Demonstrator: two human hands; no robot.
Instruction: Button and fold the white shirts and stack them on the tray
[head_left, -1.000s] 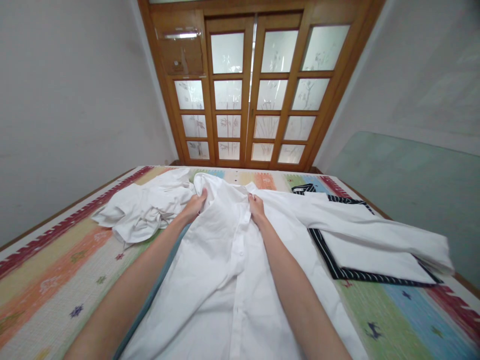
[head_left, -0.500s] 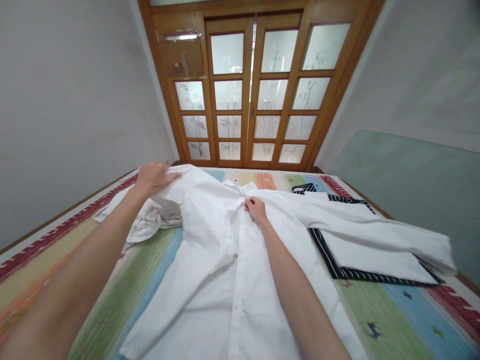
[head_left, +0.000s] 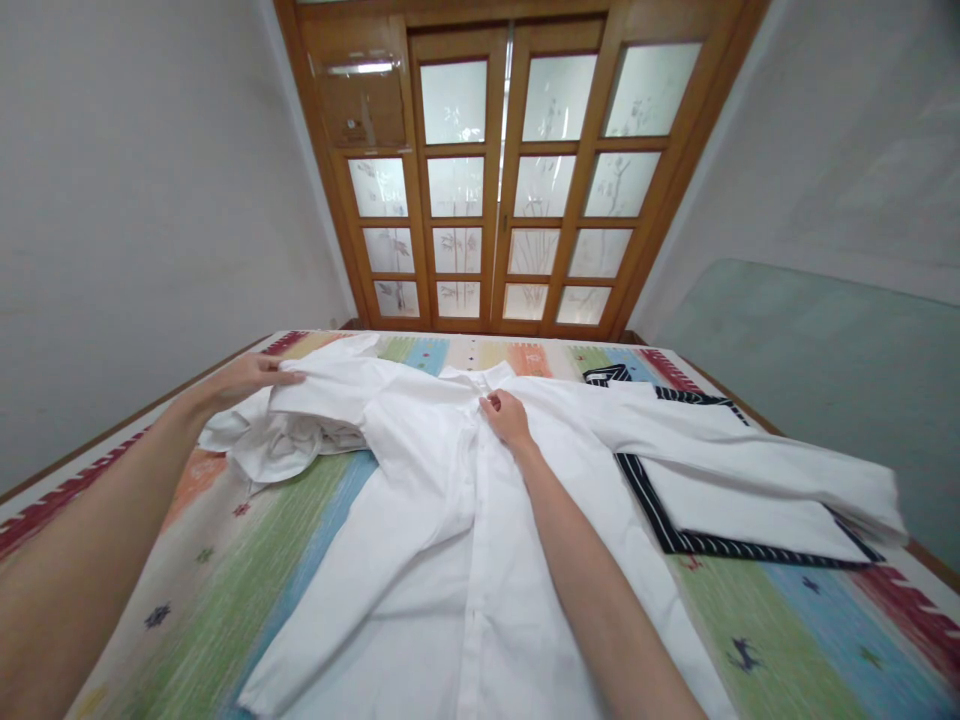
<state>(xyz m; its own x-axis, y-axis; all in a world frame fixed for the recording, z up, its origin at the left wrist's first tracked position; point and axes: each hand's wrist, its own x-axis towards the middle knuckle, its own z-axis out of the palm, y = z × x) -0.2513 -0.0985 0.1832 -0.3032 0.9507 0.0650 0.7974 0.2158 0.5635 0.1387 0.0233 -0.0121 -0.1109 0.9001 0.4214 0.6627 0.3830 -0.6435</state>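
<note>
A white button-up shirt (head_left: 427,520) lies spread out, its collar (head_left: 480,376) toward the far side and its front placket running down the middle. My left hand (head_left: 251,378) pinches the sleeve on the left side, thumb and fingers closed on the cloth. Just below the collar, my right hand (head_left: 508,415) has its fingers closed on the front edge of the shirt. The other sleeve (head_left: 765,460) stretches out to the right. Creases run across the left half of the shirt front.
Under the right sleeve lies a folded white cloth with a black striped border (head_left: 742,545). A crumpled white cloth (head_left: 277,450) sits beneath the left sleeve. Everything rests on a colourful striped mat (head_left: 225,560). Wood-framed glass doors (head_left: 495,200) stand beyond, with walls on both sides.
My left hand has moved left and slightly down, drawing the shirt's left sleeve outward. My right hand has stayed near the collar, shifting slightly left.
</note>
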